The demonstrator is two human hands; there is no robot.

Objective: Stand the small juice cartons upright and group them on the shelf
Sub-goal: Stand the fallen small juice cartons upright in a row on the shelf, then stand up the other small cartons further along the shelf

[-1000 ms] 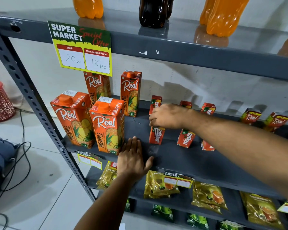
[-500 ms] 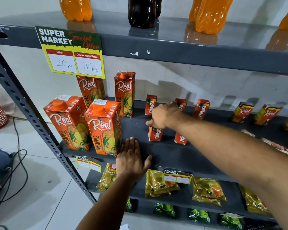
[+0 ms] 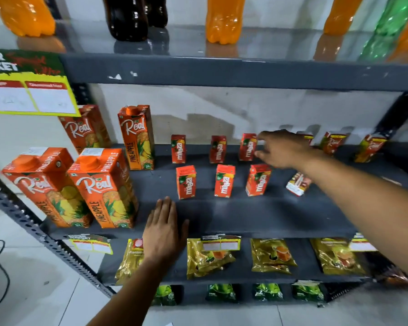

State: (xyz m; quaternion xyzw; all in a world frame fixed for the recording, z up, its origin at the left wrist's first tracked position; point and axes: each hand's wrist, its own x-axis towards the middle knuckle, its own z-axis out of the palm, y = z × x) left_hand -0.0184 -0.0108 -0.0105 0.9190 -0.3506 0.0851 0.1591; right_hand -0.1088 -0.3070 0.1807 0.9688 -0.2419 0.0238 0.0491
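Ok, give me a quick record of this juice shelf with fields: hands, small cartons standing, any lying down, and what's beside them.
left hand: flat on middle shelf, palm down, empty
right hand: reaching toward back row, fingers spread, holding nothing
upright Maaza cartons: six, in two rows of three
lying carton: one on its side, right of front row
large pineapple cartons: four upright at left

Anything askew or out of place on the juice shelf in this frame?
Yes. One small carton lies on its side right of the front row, below the right hand, while the six Maaza cartons stand upright. Farther right, two Real cartons lean rather than stand straight. Nothing looks spilled.
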